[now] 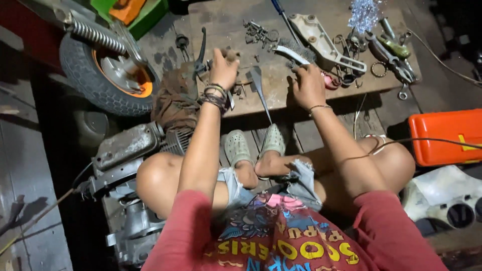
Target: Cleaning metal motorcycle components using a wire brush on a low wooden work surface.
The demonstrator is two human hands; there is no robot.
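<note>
I sit cross-legged on the floor before a low wooden board (281, 85) strewn with metal parts. My left hand (223, 68), with bracelets at the wrist, is closed around a small metal part next to a black lever (202, 47). My right hand (307, 85) rests fingers-down on the board beside a wire brush (291, 54) and a small red piece (331, 81); whether it grips anything is hidden. A flat metal blade (260, 90) lies between the two hands.
A scooter wheel (103, 75) with a spring shock stands at the left. An engine block (128, 150) lies by my left knee. Bolts (258, 32), a grey bracket (326, 45), wrenches and pliers (394, 57) lie on the board. An orange box (444, 138) sits at the right.
</note>
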